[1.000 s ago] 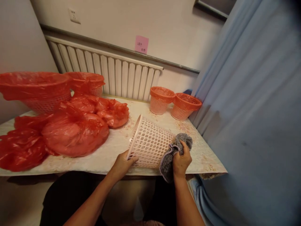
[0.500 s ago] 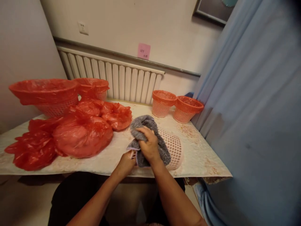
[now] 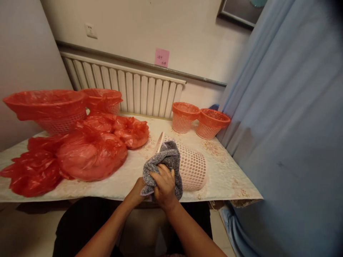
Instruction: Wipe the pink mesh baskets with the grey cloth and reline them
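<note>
A pale pink perforated basket lies on its side near the table's front edge, its mouth towards the left. My right hand is closed round a grey cloth, which it presses against the basket's rim side. At the near edge of the rim, my left hand is closed; the cloth hides its fingertips and what they grip.
Red plastic bags cover the table's left part. Behind them stand two red-lined baskets. Two smaller red-lined baskets are at the back right, beside a blue curtain. A radiator runs along the wall.
My right hand has moved down and slightly left with the cloth. More of the basket's side and upper rim now shows. The view has shifted slightly.
</note>
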Demonstrator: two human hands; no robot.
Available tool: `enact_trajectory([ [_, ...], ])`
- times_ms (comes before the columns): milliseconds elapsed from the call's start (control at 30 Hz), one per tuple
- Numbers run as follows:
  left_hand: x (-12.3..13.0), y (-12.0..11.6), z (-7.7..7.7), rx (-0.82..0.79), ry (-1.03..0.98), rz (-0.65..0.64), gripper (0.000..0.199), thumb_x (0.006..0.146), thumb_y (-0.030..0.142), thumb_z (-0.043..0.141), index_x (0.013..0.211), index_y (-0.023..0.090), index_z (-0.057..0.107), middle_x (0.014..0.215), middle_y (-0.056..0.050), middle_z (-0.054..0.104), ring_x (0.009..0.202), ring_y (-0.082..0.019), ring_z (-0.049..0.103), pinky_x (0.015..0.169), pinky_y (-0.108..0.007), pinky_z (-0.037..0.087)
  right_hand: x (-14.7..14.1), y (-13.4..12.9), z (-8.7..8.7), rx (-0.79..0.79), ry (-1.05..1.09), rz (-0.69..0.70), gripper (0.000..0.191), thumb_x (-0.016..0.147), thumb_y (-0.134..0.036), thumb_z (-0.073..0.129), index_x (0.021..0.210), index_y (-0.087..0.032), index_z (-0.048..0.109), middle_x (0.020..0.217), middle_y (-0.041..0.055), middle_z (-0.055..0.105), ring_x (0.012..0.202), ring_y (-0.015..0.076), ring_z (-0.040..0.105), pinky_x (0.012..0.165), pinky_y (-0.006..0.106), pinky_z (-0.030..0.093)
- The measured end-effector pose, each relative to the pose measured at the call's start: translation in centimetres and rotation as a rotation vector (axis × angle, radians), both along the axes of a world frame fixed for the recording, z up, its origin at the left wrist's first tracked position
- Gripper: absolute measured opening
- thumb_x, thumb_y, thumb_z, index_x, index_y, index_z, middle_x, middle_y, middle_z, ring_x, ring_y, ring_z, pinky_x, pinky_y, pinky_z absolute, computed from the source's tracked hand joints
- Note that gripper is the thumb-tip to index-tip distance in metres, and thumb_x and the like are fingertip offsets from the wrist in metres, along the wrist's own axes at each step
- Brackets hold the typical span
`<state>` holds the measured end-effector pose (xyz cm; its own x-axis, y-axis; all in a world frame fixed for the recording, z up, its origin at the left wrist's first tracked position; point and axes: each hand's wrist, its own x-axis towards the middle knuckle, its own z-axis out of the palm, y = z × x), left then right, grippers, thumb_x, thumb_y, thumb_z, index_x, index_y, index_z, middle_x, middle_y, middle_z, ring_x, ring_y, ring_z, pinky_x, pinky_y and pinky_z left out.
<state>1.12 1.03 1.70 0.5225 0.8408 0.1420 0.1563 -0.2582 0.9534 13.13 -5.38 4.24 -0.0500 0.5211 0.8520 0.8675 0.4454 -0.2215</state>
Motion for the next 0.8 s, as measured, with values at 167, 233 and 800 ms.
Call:
enact_trajectory([
  [167,1.1,-0.1,-0.1,-0.012,0.006,0.012,0.027,0.071,0.025,0.055,0.093,0.014,0.066,0.087,-0.003,0.071,0.084,-0.022,0.063,0.081,-0.032,0.050,4.2,0.6,-1.0,-0.064,0.125,-0.206,0.049,0.070,-0.002,0.037,0.110,-0.021,0.060,0.124,0.0096,0.058,0.123,0.0218,0.046,0.101,0.043,0.028],
  [233,1.4,-0.2,-0.3,-0.038,0.011,0.022,0.032,0.072,0.027,0.057,0.100,0.013,0.065,0.095,-0.004,0.072,0.090,-0.022,0.063,0.085,-0.033,0.049,7.3,0.2,-1.8,-0.048,0.193,-0.313,0.050,0.070,-0.004,0.037,0.112,-0.020,0.059,0.123,0.0101,0.058,0.122,0.0222,0.046,0.101,0.044,0.031],
  [800,1.6,-2.1,0.1,-0.012,0.064,0.035,0.028,0.073,0.027,0.058,0.094,0.013,0.068,0.090,-0.004,0.072,0.085,-0.023,0.063,0.080,-0.032,0.048,8.8,1.8,4.6,-0.066,0.484,-0.189,0.044,0.070,-0.009,0.045,0.109,-0.020,0.063,0.111,0.0046,0.066,0.106,0.0189,0.057,0.098,0.035,0.040],
])
